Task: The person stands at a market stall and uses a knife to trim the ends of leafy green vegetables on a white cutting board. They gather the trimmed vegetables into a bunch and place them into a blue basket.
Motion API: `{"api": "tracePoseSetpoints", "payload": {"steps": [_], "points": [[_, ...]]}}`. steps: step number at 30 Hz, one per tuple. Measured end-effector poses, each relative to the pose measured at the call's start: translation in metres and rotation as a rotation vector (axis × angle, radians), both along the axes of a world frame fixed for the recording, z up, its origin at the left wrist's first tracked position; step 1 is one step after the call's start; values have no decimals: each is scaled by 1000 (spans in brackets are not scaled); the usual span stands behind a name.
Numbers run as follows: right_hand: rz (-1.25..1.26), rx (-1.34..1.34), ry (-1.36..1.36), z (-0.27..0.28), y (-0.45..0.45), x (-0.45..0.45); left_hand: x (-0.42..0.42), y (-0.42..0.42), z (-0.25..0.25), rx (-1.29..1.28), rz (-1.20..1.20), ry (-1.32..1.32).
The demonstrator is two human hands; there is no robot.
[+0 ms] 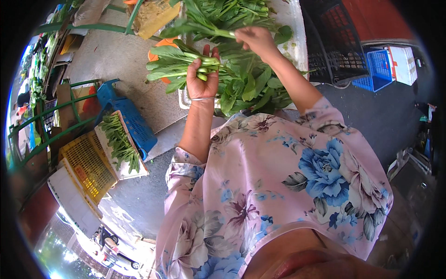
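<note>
A bunch of leafy green vegetables [177,64] lies in my left hand [204,78], its pale cut stems against my palm and fingers and its leaves pointing left. My right hand [256,42], slightly blurred, grips the stem end of a single leafy stalk [212,31]. That stalk's leaves reach up and left. Under and around both hands spreads a heap of loose leafy greens [256,85]. More greens [226,10] with their cut stems to the right lie at the far side. The heap rests on a white foam tray [296,21].
A concrete surface [115,59] extends left, with an orange object [163,47] beside the greens. Lower left stand a blue plastic basket [130,120], a foam box of greens [120,143] and a yellow crate [89,167]. Black crates [334,42] and a blue crate [378,69] are at right.
</note>
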State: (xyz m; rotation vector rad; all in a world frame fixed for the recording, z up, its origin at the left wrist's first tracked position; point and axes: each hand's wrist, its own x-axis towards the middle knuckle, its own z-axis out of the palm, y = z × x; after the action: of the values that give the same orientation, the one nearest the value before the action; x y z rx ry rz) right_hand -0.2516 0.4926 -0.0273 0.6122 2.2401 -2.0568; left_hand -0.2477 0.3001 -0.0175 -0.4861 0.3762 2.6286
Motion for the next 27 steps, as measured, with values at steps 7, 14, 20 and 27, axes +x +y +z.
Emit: {"api": "tracePoseSetpoints", "payload": {"steps": [7,14,20,27], "points": [[41,-126,-101,6,14,71,-1,22,-21,12,-147,10],[-25,21,14,-3,20,89,-2,36,-17,-42,-248,-13],[-428,-899,-123,-1,-9,103,-5,38,-26,11,-198,-48],[-401,-1120,-55,-19,-30,91,4,41,-30,-51,-213,-33]]}}
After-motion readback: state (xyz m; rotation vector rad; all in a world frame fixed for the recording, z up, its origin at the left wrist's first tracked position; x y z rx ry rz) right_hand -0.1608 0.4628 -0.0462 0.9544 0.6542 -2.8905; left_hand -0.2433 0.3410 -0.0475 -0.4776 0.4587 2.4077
